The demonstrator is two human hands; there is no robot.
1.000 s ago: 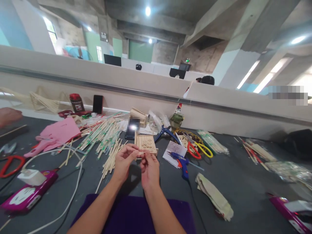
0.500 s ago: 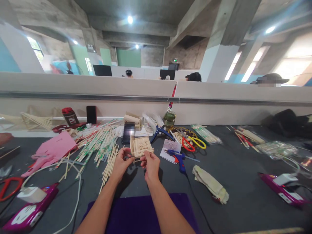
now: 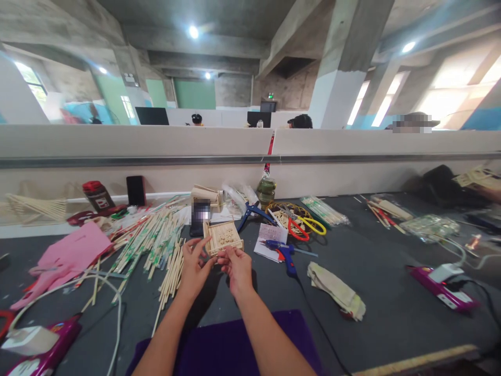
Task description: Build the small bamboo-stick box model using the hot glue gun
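Observation:
A small model made of pale wooden sticks (image 3: 224,236), with a patch of little round pieces on its face, is held tilted over the dark table. My left hand (image 3: 194,265) grips its left side, thumb below and fingers along the edge. My right hand (image 3: 237,267) pinches at its lower front edge; whether a separate small piece is between those fingertips is hidden. Just left of my left hand lies a bunch of bare wooden sticks (image 3: 172,274). A blue glue gun (image 3: 287,256) rests on the right, partly over a printed paper sheet (image 3: 265,239).
Wrapped sticks (image 3: 148,237) and pink cloth (image 3: 74,256) spread leftward. Blue pliers (image 3: 254,209), red-and-yellow-handled scissors (image 3: 309,225) and a folded glove (image 3: 336,290) lie rightward. Purple power strips (image 3: 442,290) flank the table. A co-worker's hand (image 3: 492,194) shows at the right edge.
The view has swung slightly right, bringing in a co-worker's hand with a stick model. The model in my hands is tilted a little differently, and my left fingers have shifted up its side.

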